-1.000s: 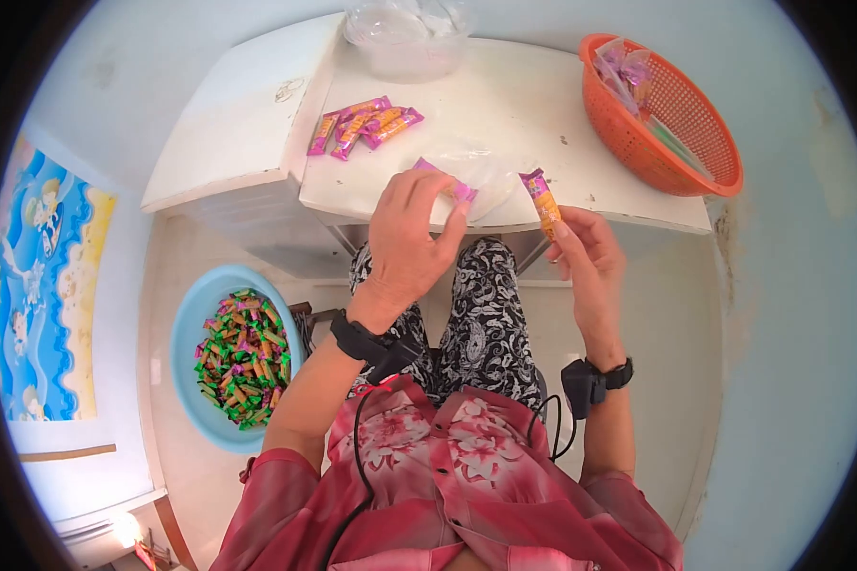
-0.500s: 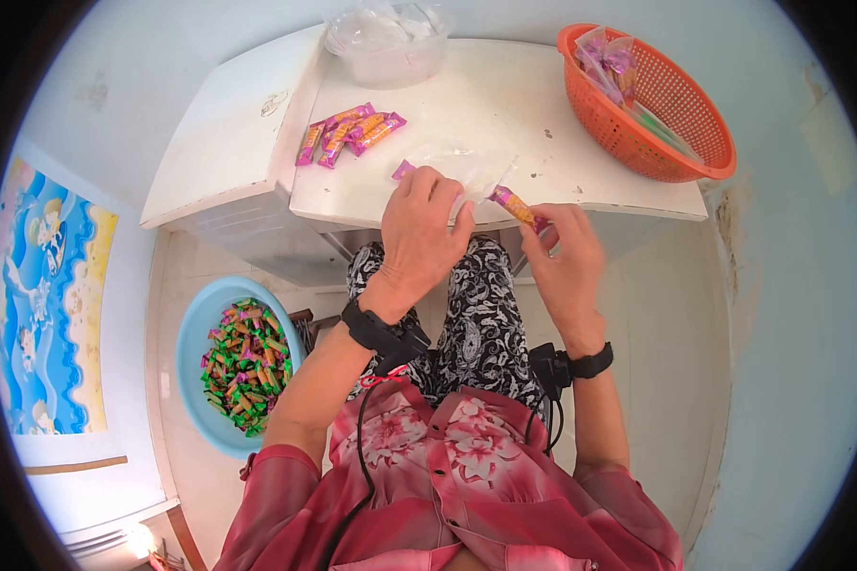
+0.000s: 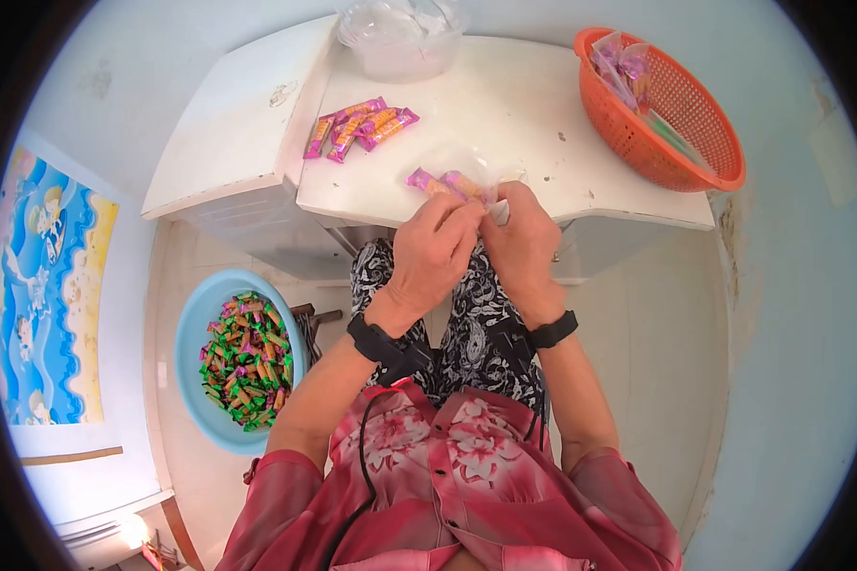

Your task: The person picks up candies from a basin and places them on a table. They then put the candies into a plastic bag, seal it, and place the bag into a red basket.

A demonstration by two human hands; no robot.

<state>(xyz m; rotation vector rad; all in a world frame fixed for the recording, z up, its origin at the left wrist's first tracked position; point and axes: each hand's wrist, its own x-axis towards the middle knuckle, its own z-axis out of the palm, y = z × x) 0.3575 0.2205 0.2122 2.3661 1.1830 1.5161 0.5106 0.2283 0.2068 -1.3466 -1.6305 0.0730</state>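
At the front edge of the white table, my left hand (image 3: 434, 246) and my right hand (image 3: 522, 246) are close together, fingertips nearly meeting. Between them is a clear plastic bag (image 3: 468, 164), its far part lying over the tabletop. Two purple-and-orange wrapped snack bars (image 3: 465, 185) show in the bag, just beyond my left fingers. My left hand is closed on the bag's near side, and my right hand pinches its edge at the right. My fingers hide part of the bag's mouth. A small pile of similar snack bars (image 3: 360, 127) lies farther left on the table.
An orange plastic basket (image 3: 595, 105) with filled bags stands at the table's right end. A clear plastic tub (image 3: 409, 59) sits at the back. On the floor at left, a blue basin (image 3: 192, 381) holds many green- and purple-wrapped pieces. The white table (image 3: 514, 95) abuts the wall.
My right hand has moved left to my left hand. The snack bar it held is now in the bag beside the other one, and the hand now grips the bag's edge.
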